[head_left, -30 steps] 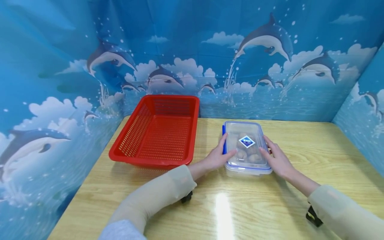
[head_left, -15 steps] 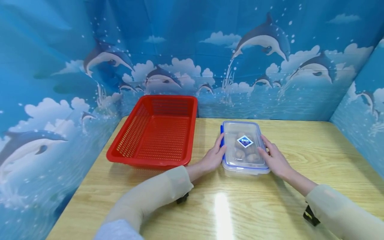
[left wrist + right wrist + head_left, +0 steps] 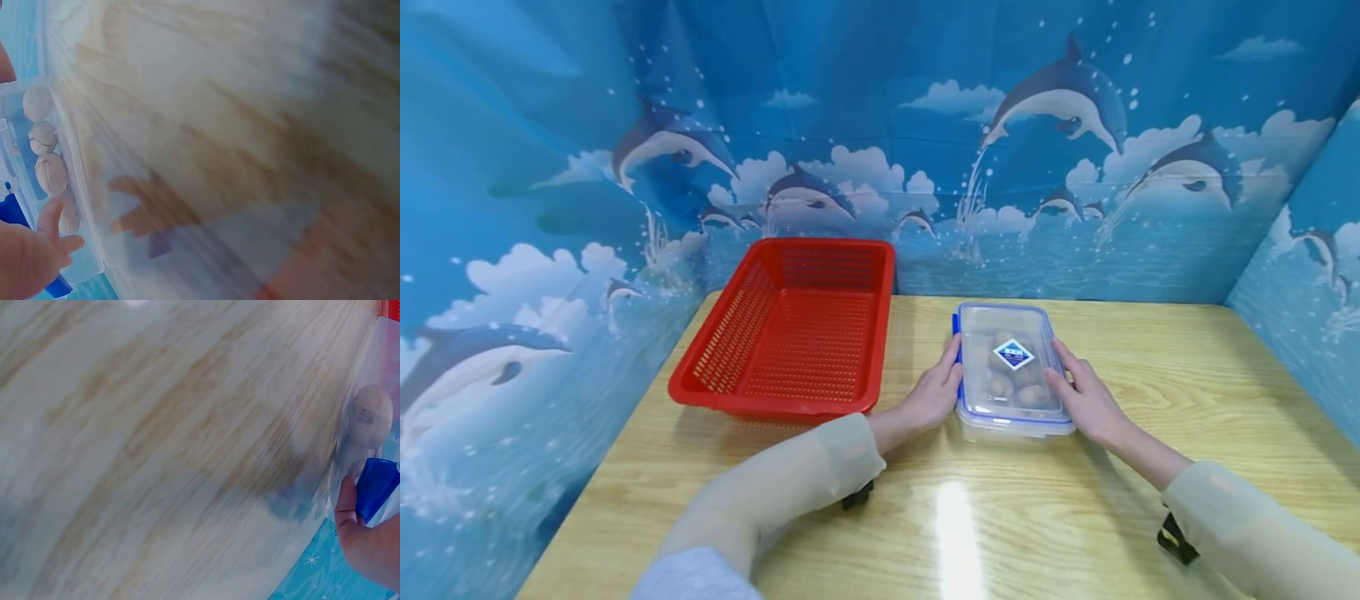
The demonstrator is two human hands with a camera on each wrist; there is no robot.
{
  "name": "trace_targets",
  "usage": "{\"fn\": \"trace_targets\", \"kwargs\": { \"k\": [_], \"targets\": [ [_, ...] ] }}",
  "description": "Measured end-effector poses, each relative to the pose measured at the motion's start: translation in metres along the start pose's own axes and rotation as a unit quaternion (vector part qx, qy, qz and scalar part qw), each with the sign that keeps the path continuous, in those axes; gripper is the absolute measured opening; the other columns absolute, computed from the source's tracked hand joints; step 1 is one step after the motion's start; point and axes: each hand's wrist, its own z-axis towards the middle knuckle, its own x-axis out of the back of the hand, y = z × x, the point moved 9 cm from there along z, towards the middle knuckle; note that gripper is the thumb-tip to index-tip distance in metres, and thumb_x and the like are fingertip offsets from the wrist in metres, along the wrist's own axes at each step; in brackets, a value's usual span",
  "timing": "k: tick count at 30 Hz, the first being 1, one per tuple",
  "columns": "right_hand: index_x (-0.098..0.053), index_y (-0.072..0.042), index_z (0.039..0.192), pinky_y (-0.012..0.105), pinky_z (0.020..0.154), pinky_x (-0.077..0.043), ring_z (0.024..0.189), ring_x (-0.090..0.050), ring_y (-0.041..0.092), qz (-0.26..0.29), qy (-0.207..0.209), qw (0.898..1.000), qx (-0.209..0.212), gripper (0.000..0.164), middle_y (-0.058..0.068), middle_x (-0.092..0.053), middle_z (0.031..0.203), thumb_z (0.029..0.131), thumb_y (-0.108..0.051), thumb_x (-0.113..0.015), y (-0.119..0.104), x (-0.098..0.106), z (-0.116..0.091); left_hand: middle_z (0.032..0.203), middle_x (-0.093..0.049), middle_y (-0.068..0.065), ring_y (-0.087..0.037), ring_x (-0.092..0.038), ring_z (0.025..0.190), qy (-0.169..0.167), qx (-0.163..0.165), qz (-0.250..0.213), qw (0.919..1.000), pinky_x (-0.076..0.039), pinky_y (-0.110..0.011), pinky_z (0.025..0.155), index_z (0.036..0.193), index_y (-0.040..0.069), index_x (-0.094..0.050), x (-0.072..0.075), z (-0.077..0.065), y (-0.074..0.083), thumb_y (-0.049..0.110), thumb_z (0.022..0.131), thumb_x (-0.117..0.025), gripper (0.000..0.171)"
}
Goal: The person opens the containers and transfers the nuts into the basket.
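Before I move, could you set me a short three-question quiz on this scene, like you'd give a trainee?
1. Fill in: the ____ hand is nearer the red basket.
2. True or false: the clear container bears a diamond-shaped label.
3. Multiple choice: where are the pale round things? A, in the red basket; B, inside the clear container; C, between the basket and the container.

Key: 1, left, since the left hand is on the container's basket side; 2, true; 3, B.
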Motion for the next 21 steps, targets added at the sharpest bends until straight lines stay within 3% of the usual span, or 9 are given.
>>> {"fn": "trace_targets", "kwargs": {
  "k": [8,21],
  "targets": [
    [-0.016,-0.003,0.143,0.054,0.083,-0.037,0.094,-0.048,0.039,-0.001,0.003,1.000,-0.001,0.057,0.030,-0.039,0.120,0.097,-0.031,-0.037,-0.0005,0.0001,-0.0018,0.146,-0.017,0.003,-0.008,-0.022,0.128,0.002,-0.017,0.022,0.9996,-0.018,-0.022,0.102,0.145,0.019,-0.003,-0.0022,0.0029,0.0047,0.019,0.099,-0.023,0.050],
    [-0.016,-0.002,0.142,0.054,0.083,-0.037,0.094,-0.048,0.040,0.000,0.003,1.000,-0.001,0.057,0.031,-0.039,0.120,0.097,-0.030,-0.036,-0.0027,0.0011,-0.0021,0.146,-0.015,0.005,-0.006,-0.020,0.128,-0.005,-0.007,0.033,0.9994,-0.018,-0.022,0.102,0.145,0.021,-0.001,-0.0024,0.0046,0.0024,0.020,0.099,-0.022,0.050]
  ]
}}
